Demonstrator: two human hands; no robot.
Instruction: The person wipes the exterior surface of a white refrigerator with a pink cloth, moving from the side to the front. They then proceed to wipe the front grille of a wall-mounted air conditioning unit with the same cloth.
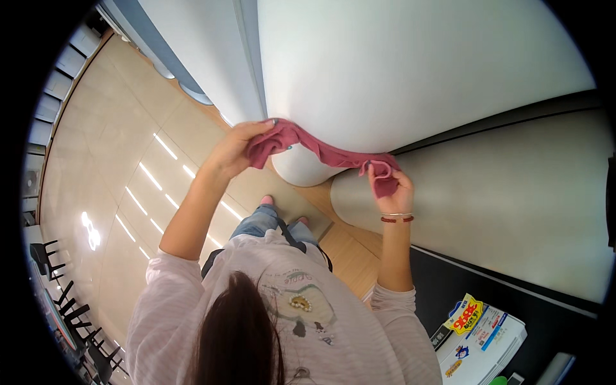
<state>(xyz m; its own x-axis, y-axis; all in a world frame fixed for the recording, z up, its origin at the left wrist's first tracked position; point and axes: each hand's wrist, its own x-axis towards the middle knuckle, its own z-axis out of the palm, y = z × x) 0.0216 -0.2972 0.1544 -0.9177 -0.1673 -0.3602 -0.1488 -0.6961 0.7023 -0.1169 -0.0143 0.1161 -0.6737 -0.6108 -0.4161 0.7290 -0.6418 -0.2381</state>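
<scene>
A dark pink cloth [330, 154] is stretched sideways between my two hands, sagging a little in the middle. My left hand [242, 144] is closed on its bunched left end, with a fold hanging below the fingers. The other end is pinched in my right hand [393, 190], where a corner curls over the fingers. Right behind the cloth stands a tall white appliance panel [410, 70]; whether the cloth touches it I cannot tell.
A metallic grey appliance [487, 192] stands to the right. On a black surface at lower right lies a white box-shaped item [491, 346] with colourful labels. Pale floor tiles [128, 173] spread to the left, with black chairs [74, 308] at the far left.
</scene>
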